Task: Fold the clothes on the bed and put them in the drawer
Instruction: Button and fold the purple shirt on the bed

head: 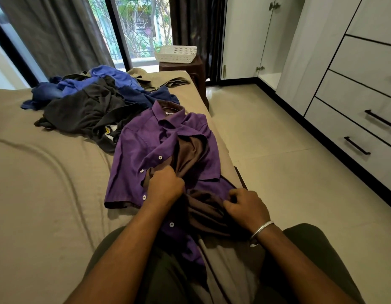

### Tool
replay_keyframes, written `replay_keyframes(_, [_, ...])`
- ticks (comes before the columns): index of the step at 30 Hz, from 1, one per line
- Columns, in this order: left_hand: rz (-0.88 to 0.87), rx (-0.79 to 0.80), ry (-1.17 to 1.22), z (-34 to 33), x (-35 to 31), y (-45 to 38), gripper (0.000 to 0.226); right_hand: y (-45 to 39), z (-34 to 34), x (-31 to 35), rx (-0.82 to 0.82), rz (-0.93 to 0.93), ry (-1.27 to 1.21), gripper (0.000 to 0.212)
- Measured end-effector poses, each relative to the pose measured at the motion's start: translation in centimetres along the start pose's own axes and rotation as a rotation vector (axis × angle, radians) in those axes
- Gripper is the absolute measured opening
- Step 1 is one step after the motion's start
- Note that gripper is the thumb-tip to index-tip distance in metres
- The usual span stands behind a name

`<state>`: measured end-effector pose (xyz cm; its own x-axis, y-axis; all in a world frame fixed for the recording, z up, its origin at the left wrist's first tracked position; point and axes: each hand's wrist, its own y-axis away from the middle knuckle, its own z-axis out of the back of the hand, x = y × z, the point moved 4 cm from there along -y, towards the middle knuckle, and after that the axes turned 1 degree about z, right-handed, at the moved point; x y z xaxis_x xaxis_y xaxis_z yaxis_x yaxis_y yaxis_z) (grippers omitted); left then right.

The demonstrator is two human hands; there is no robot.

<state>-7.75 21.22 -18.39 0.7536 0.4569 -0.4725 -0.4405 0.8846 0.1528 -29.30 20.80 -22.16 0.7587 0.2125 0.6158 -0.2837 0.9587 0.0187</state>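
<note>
Hands, left (166, 185) and right (245, 205), each with grip clenched on purple shirt (135, 154) on bed (47, 172)

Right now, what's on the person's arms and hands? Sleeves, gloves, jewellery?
Both forearms are bare up to the bottom edge of the picture, with no sleeves in view. No gloves on the left hand or the right hand. The right wrist carries one thin silver bangle, plain and round. No rings or watch can be seen on either hand from this view.
</note>
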Motion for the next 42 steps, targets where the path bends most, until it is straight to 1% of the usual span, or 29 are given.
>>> replay_keyframes(2, [0.048,0.019,0.095,0.0,0.5,-0.4,0.028,-0.3,-0.1,0.7,-0.04,0.051,-0.066,0.027])
replay_keyframes(5, [0.121,-0.017,0.259,0.3,1.2,-0.9,0.028,-0.8,-1.0,1.6,0.01,0.037,-0.181,0.025])
replay_keyframes(7, [0.158,-0.05,0.277,0.7,1.5,-0.8,0.03,-0.6,-1.0,2.2,-0.037,0.057,-0.166,0.009])
replay_keyframes(8, [0.165,-0.063,0.278,0.9,1.6,-0.6,0.028,-0.4,-0.7,2.3,-0.084,0.061,-0.139,0.006])
replay_keyframes(10, [0.168,-0.055,0.3,1.0,1.8,-0.5,0.023,-0.1,-0.2,2.0,-0.147,0.027,-0.065,0.009])
replay_keyframes(12, [0.173,-0.003,0.37,0.6,1.7,-1.0,0.018,0.0,0.2,2.0,-0.142,-0.019,0.063,0.02])
replay_keyframes(14, [0.189,0.088,0.557,-0.1,1.6,-1.5,0.026,0.0,0.0,1.9,-0.09,-0.059,0.222,0.031])
replay_keyframes(15, [0.201,0.136,0.652,-0.4,1.5,-1.6,0.031,0.0,0.0,1.8,-0.082,-0.087,0.275,0.032])
replay_keyframes(16, [0.209,0.173,0.733,-0.5,1.5,-1.6,0.034,0.0,0.0,1.7,-0.11,-0.101,0.312,0.032])
replay_keyframes(18, [0.223,0.225,0.862,-0.4,1.4,-1.5,0.039,-0.2,-0.1,1.6,-0.24,-0.021,0.301,0.027])
replay_keyframes(19, [0.222,0.258,0.916,-0.3,1.2,-1.4,0.039,-0.4,-0.2,1.8,-0.311,0.066,0.229,0.023])
replay_keyframes(20, [0.21,0.305,0.96,-0.2,1.0,-1.3,0.038,-0.6,-0.3,2.2,-0.342,0.153,0.114,0.019])
replay_keyframes(21, [0.185,0.362,1.001,-0.1,0.6,-1.2,0.038,-1.0,-0.5,2.8,-0.315,0.202,-0.026,0.018])
replay_keyframes(22, [0.149,0.421,1.024,-0.1,0.2,-0.9,0.039,-1.3,-0.9,3.3,-0.257,0.199,-0.16,0.02])
replay_keyframes(24, [0.094,0.508,1.038,-0.2,-0.5,-0.3,0.043,-1.9,-2.3,3.5,-0.08,0.097,-0.338,0.027])
replay_keyframes(26, [0.071,0.549,1.044,-0.3,-0.8,0.1,0.048,-2.2,-3.7,3.2,0.127,-0.018,-0.508,0.032])
replay_keyframes(28, [0.073,0.549,1.076,-0.3,-0.8,0.2,0.053,-2.3,-4.6,2.8,0.256,-0.086,-0.714,0.038])
replay_keyframes(30, [0.077,0.513,1.102,-0.2,-0.8,0.0,0.06,-2.4,-4.8,2.4,0.341,-0.108,-0.919,0.036])
replay_keyframes(31, [0.073,0.476,1.086,-0.2,-0.8,-0.1,0.062,-2.3,-4.8,2.6,0.395,-0.105,-0.99,0.033])
replay_keyframes(32, [0.071,0.421,1.044,-0.3,-0.7,-0.3,0.064,-2.2,-4.8,2.7,0.424,-0.099,-0.978,0.033])
replay_keyframes(33, [0.072,0.359,0.983,-0.3,-0.5,-0.5,0.063,-2.1,-4.8,2.6,0.412,-0.087,-0.903,0.033])
replay_keyframes(34, [0.077,0.29,0.91,-0.3,0.0,-0.8,0.061,-1.8,-4.5,2.4,0.35,-0.069,-0.787,0.028])
replay_keyframes(36, [0.072,0.153,0.684,-0.1,1.1,-1.3,0.055,-1.7,-3.5,2.0,0.082,0.012,-0.57,0.011])
replay_keyframes(38, [0.062,0.082,0.456,0.1,1.7,-1.2,0.054,-1.2,-1.9,1.8,-0.207,0.129,-0.361,0.015])
replay_keyframes(39, [0.06,0.077,0.393,0.0,1.8,-1.0,0.055,-1.0,-1.2,2.0,-0.295,0.193,-0.307,0.018])
replay_keyframes(40, [0.054,0.073,0.348,-0.1,1.7,-0.9,0.054,-0.8,-0.6,2.3,-0.339,0.254,-0.267,0.019])
replay_keyframes(42, [0.017,0.043,0.274,-0.2,1.4,-0.7,0.048,-0.4,-0.1,2.6,-0.363,0.34,-0.209,0.017])
